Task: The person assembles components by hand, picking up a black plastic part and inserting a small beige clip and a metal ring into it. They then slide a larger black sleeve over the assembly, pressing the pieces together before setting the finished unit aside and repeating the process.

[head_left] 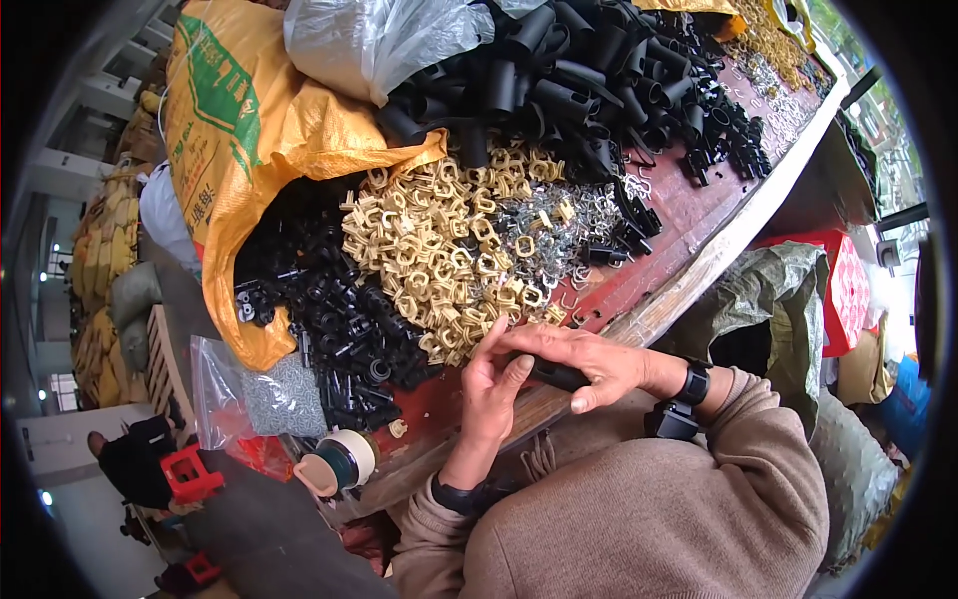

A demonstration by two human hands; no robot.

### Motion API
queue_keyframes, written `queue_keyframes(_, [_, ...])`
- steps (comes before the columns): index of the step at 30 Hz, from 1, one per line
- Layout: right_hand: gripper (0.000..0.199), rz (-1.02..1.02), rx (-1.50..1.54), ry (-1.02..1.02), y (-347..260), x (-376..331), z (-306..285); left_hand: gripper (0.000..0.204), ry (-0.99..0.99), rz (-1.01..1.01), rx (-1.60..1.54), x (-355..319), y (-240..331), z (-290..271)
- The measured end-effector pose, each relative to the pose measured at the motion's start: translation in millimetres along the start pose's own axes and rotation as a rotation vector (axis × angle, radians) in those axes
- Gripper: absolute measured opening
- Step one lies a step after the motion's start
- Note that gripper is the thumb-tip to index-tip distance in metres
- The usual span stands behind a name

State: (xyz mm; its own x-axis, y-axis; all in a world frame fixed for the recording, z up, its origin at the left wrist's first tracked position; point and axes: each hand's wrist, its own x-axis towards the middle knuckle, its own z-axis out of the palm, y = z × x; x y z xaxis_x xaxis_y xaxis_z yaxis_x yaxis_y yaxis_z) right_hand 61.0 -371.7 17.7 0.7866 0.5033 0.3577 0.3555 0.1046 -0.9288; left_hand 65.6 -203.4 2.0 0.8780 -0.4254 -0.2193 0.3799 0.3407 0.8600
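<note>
Holding a black tube (559,373) between both hands, over the near edge of the worktop (667,245).
The right hand (601,361) arches over the tube, thumb spread; the left hand (485,391) meets its other end, fingers parted — whether either pinches firmly, I cannot tell. Good handling here probably means one palm steadying the tube while the opposite fingertips press squarely, not sideways. Beyond, an orange woven sack (311,135) gapes, black fittings (344,314) at its mouth beside loose cream clips (424,275); a clear bag (214,389) holds something grey and fine-grained — and a greenish sack (788,298) stands open rightward, its inside too dark to read.
</note>
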Motion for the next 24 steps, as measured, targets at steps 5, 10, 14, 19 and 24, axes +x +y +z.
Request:
queue_keyframes(5, [0.074,-0.021,-0.036,0.026,1.9,-1.1,-2.6,0.064,-0.032,-0.045,-0.056,0.6,0.3,4.6])
queue_keyframes(10, [0.061,-0.091,-0.093,0.113,8.1,-4.6,7.8,0.073,0.034,-0.017,0.064,2.2,-6.5,1.4])
queue_keyframes(14, [0.048,-0.123,-0.057,0.166,2.4,-3.0,6.5,0.077,0.046,-0.112,0.103,18.0,5.2,6.7])
queue_keyframes(19, [0.042,-0.118,-0.080,0.108,-9.8,-4.0,12.0,0.075,-0.108,-0.056,-0.117,29.6,9.9,33.0])
queue_keyframes(24, [0.039,-0.167,-0.168,0.118,-25.6,-7.3,0.8,0.071,-0.172,0.028,-0.026,21.1,10.3,56.7])
